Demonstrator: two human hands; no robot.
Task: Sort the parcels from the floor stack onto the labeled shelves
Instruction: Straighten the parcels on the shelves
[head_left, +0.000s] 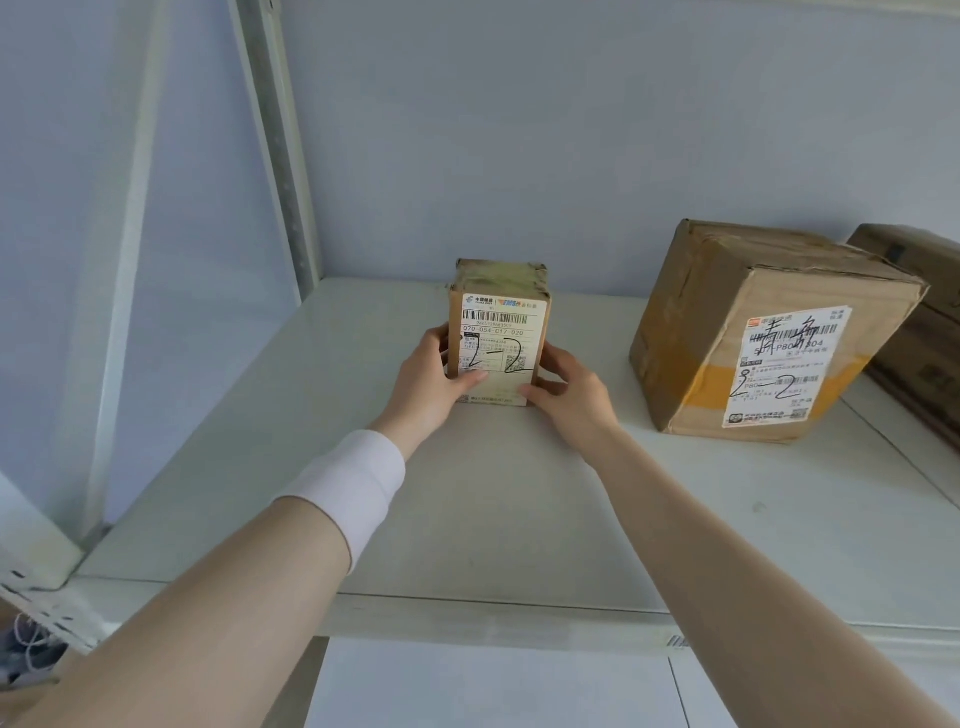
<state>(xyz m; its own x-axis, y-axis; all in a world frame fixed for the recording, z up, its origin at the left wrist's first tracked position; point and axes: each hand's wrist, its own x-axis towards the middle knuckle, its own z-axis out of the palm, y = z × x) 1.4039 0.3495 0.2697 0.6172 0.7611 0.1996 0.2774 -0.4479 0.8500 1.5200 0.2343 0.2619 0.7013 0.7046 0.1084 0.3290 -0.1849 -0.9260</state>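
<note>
White shelf (519, 519) already carries a big box (769, 332) marked 2-2, and your left hand (431, 382) and right hand (569, 395) clasp a small parcel (498, 322), same mark, standing there; floor stack unseen.

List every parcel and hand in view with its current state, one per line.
Small parcel: upright on the shelf, gripped on both sides.
Left hand: closed on the small parcel.
Right hand: closed on the small parcel.
Large parcel: resting on the shelf, untouched.
Dark box: behind the large parcel, mostly cut off.
</note>
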